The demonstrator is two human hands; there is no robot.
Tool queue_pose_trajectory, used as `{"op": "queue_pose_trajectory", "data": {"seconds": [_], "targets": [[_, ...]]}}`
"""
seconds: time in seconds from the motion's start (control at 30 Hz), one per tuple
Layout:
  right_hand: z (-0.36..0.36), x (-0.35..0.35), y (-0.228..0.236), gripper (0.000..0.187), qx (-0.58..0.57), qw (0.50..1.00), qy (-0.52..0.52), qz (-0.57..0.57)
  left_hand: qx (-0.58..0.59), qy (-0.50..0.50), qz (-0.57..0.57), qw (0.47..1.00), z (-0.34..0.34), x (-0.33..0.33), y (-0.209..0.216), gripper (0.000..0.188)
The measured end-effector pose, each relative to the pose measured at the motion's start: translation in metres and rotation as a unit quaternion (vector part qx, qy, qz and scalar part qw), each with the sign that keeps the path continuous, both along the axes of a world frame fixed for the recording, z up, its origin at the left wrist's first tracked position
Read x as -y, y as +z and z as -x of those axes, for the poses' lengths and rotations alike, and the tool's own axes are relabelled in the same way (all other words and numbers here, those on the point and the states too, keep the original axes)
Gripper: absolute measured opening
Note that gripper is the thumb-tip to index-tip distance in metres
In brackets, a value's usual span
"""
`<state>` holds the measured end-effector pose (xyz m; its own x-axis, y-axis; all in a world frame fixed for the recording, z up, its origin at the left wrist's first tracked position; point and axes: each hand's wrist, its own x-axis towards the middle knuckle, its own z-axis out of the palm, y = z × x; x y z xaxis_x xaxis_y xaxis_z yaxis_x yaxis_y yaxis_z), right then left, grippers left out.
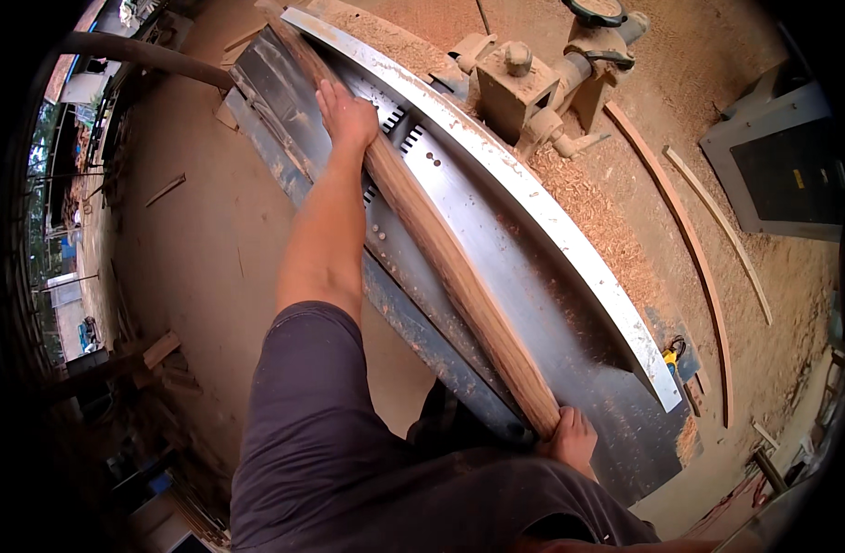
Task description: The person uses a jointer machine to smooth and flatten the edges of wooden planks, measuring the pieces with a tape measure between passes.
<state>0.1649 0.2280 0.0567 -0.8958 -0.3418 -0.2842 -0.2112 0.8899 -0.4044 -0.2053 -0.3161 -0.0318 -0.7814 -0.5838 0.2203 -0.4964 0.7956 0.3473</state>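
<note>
Forward on the wooden beam (438,241), the left hand (350,120) drapes fingers, grip unclear, while the right hand (575,438) clamps fingers on its near end

I wear a dark purplish-grey short-sleeved shirt (496,498), its cloth creased; the left sleeve (314,364) fits loosely and ends near my elbow (323,278). My left forearm (332,217), left hand (349,115) and right hand (573,439) are bare.
</note>
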Motion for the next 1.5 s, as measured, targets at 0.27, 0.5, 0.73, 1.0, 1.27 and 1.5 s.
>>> {"op": "queue_pose_trajectory", "data": {"seconds": [0.27,0.5,0.73,1.0,1.27,1.5], "targets": [[0.033,0.037,-0.003,0.044,0.034,0.999,-0.009,0.008,-0.009,-0.006,-0.013,1.0,0.035,0.033,0.004,0.058],[0.058,0.082,0.0,0.037,0.019,1.0,0.003,0.023,0.002,-0.004,0.013,1.0,0.065,0.08,-0.002,0.062],[0.084,0.131,0.0,0.037,0.026,0.999,-0.007,0.019,-0.006,-0.003,-0.011,1.0,0.098,0.122,-0.004,0.061],[0.086,0.146,0.012,0.051,0.037,0.999,-0.031,0.024,0.0,-0.029,0.008,1.0,0.09,0.121,-0.003,0.061],[0.002,0.043,0.03,0.068,0.058,0.998,-0.025,0.017,0.017,-0.044,-0.03,0.998,-0.005,-0.001,0.003,0.064],[-0.135,-0.115,0.018,0.058,0.079,0.995,-0.048,-0.043,0.041,-0.058,-0.019,0.997,-0.091,-0.092,0.004,0.064]]}}
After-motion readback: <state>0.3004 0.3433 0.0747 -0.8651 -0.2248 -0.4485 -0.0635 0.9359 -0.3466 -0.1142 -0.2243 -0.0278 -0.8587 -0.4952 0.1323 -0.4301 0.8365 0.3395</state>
